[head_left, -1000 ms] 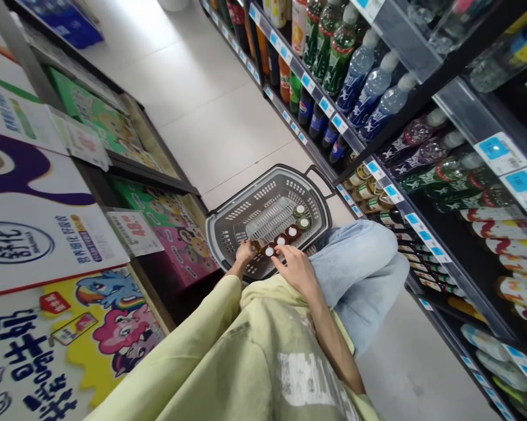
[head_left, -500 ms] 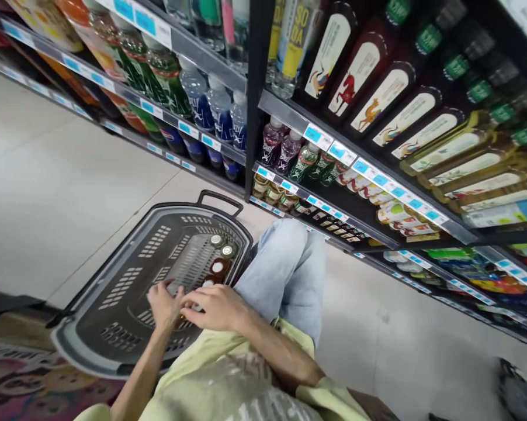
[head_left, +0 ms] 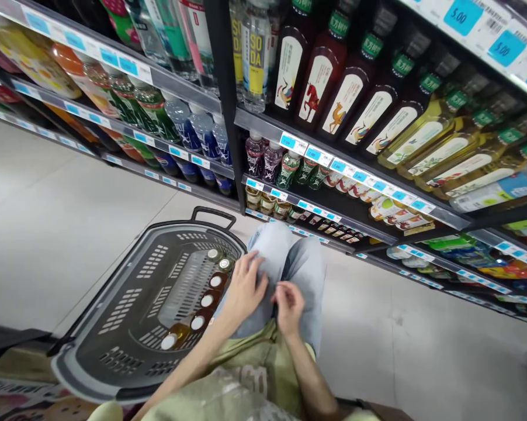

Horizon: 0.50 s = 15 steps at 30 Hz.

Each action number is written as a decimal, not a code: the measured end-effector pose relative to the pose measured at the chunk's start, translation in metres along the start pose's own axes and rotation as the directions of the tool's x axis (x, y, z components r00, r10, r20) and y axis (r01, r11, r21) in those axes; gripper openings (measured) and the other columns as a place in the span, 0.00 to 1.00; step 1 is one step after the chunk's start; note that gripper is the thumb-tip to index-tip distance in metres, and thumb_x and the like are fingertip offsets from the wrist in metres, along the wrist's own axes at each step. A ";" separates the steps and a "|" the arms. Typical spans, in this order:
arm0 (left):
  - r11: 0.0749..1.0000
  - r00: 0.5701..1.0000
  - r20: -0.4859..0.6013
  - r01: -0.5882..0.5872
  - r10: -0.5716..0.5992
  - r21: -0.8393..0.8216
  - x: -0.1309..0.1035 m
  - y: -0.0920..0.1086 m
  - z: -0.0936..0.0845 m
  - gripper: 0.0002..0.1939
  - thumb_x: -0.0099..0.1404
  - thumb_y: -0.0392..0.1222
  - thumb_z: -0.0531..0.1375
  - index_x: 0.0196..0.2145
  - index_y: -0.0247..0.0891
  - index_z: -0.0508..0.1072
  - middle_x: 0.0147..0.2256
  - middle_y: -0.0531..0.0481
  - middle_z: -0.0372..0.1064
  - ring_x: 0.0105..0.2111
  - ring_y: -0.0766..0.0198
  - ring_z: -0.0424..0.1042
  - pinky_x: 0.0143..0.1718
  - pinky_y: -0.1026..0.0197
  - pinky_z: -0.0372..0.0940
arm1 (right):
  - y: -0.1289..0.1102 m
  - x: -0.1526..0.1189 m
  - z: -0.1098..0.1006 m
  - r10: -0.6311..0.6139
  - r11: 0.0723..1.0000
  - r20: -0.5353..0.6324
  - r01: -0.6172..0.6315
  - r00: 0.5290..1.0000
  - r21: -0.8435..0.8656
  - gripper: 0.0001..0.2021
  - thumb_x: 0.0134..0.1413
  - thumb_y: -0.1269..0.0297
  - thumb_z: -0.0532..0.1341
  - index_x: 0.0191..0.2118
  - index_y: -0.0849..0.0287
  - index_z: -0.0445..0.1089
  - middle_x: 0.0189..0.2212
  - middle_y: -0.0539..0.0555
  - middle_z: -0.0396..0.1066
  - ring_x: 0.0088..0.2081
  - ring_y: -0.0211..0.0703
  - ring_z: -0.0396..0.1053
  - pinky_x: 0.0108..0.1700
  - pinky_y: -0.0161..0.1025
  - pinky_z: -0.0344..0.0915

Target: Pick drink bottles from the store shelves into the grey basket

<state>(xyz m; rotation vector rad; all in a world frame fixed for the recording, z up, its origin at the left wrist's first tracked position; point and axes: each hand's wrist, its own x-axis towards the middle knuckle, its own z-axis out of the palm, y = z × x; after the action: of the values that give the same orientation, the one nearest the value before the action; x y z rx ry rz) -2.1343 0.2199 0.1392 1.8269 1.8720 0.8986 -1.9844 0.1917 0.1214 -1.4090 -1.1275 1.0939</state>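
Observation:
My left hand (head_left: 247,287) is over my left thigh beside the basket's right rim, its fingers apart and holding nothing. Over my other thigh, my right hand (head_left: 288,301) has its fingers curled together in a loose pinch; anything between them is too small to make out. The grey and black basket (head_left: 127,257) stands on the floor to the left. Along its right side, several bottles with white caps stand in a row, among them a brown bottle (head_left: 207,300) and an amber one (head_left: 176,337). A clear pack (head_left: 187,286) lies next to them.
Shelves with price tags (head_left: 346,169) run across the front and right, holding dark and yellow glass bottles, a soda bottle (head_left: 255,55) and small drinks. More drinks fill the left shelves (head_left: 149,114). A colourful printed surface (head_left: 22,403) is at the lower left.
Both hands have moved right, from over the basket to above my legs. My left hand has opened and my right fingers have curled. More bottle caps in the basket are now visible.

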 end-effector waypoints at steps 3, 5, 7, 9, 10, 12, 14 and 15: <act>0.979 0.982 0.104 -0.167 0.156 0.114 -0.011 0.020 0.008 0.16 0.72 0.37 0.59 0.55 0.42 0.78 0.71 0.37 0.63 0.74 0.40 0.58 0.73 0.32 0.59 | 0.006 0.023 -0.057 0.027 0.999 -0.284 -0.013 0.958 0.051 0.17 0.66 0.46 0.63 0.42 0.56 0.73 0.23 0.48 0.72 0.24 0.43 0.72 0.30 0.39 0.71; 0.948 0.962 0.154 -0.254 0.226 0.193 -0.015 0.027 0.017 0.16 0.72 0.37 0.60 0.55 0.41 0.80 0.73 0.38 0.61 0.75 0.36 0.55 0.75 0.28 0.53 | 0.006 0.044 -0.092 0.011 0.999 -0.324 0.002 0.946 0.041 0.16 0.65 0.47 0.64 0.44 0.56 0.72 0.27 0.50 0.74 0.28 0.44 0.74 0.33 0.41 0.72; 0.920 0.952 0.154 -0.297 0.264 0.256 -0.016 0.029 0.025 0.16 0.73 0.38 0.61 0.55 0.39 0.80 0.73 0.37 0.61 0.75 0.35 0.55 0.75 0.28 0.52 | 0.005 0.074 -0.124 -0.028 0.999 -0.355 0.011 0.934 -0.049 0.19 0.59 0.48 0.70 0.48 0.56 0.72 0.34 0.53 0.78 0.35 0.46 0.76 0.39 0.42 0.73; 0.903 0.950 0.129 -0.311 0.285 0.298 -0.014 0.028 0.029 0.14 0.74 0.40 0.61 0.53 0.38 0.81 0.73 0.37 0.62 0.74 0.35 0.58 0.75 0.30 0.53 | 0.002 0.114 -0.156 -0.068 0.993 -0.402 0.025 0.913 -0.113 0.27 0.53 0.48 0.72 0.54 0.57 0.72 0.46 0.59 0.80 0.45 0.50 0.78 0.49 0.47 0.74; 0.897 0.949 0.117 -0.315 0.293 0.311 -0.013 0.027 0.029 0.14 0.74 0.40 0.62 0.53 0.38 0.82 0.72 0.37 0.63 0.74 0.35 0.59 0.74 0.31 0.54 | 0.001 0.138 -0.172 -0.083 0.992 -0.426 0.033 0.901 -0.124 0.30 0.51 0.47 0.72 0.57 0.56 0.71 0.52 0.61 0.79 0.49 0.51 0.78 0.54 0.51 0.73; 0.892 0.950 0.097 -0.313 0.298 0.326 -0.011 0.025 0.026 0.13 0.73 0.40 0.62 0.52 0.37 0.82 0.72 0.37 0.64 0.73 0.35 0.60 0.74 0.31 0.54 | -0.004 0.188 -0.204 -0.111 0.987 -0.494 0.036 0.862 -0.159 0.36 0.48 0.45 0.71 0.61 0.56 0.67 0.58 0.63 0.75 0.54 0.55 0.77 0.60 0.57 0.71; 0.895 0.954 0.079 -0.299 0.290 0.332 -0.009 0.023 0.022 0.13 0.74 0.41 0.62 0.51 0.38 0.82 0.71 0.38 0.65 0.73 0.35 0.60 0.74 0.31 0.54 | -0.012 0.240 -0.231 -0.161 0.967 -0.565 0.013 0.809 -0.256 0.41 0.46 0.44 0.71 0.63 0.57 0.64 0.63 0.67 0.71 0.59 0.59 0.75 0.64 0.61 0.69; 0.898 0.957 0.071 -0.289 0.282 0.332 -0.009 0.022 0.020 0.12 0.74 0.41 0.62 0.51 0.38 0.82 0.71 0.38 0.65 0.73 0.36 0.60 0.74 0.32 0.54 | -0.017 0.265 -0.242 -0.197 0.946 -0.577 -0.001 0.792 -0.325 0.42 0.49 0.42 0.70 0.65 0.57 0.62 0.65 0.68 0.68 0.61 0.60 0.73 0.66 0.62 0.67</act>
<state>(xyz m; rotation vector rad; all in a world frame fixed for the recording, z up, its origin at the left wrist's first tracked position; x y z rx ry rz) -2.1039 0.2141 0.1376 2.3582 1.8663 0.6685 -1.7054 0.4164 0.1470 -1.7541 -0.8984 0.3279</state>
